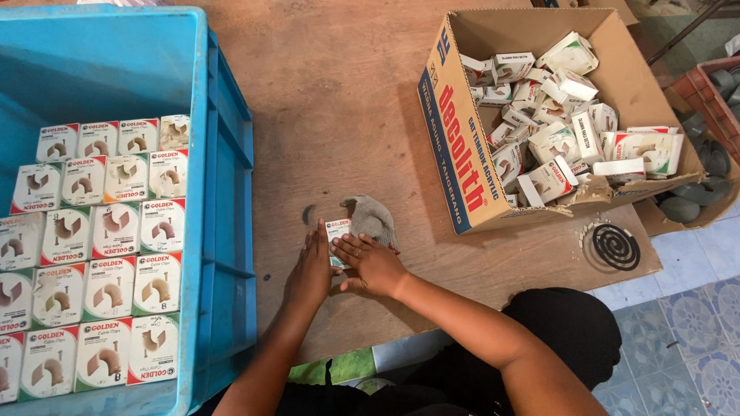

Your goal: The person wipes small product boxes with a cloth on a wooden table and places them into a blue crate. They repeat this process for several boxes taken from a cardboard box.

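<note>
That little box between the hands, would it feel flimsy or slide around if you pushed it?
The small box looks like thin card, so probably light and easily dented. Flat-sided, it should slide on the wooden table rather than roll. Left hand and right hand steady it.

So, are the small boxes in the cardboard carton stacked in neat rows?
No, the small boxes in the cardboard carton lie jumbled at all angles; only those in the blue crate form neat rows.

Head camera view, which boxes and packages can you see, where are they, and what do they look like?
Small box: between both hands on the wooden table, white with a red strip.
Rows of small boxes: laid flat in the blue crate at left, white, red-banded, curved-clip pictures.
Loose small boxes: jumbled in the cardboard carton at right, mostly white.
Carton: brown, blue and red lettering on its side.
</note>
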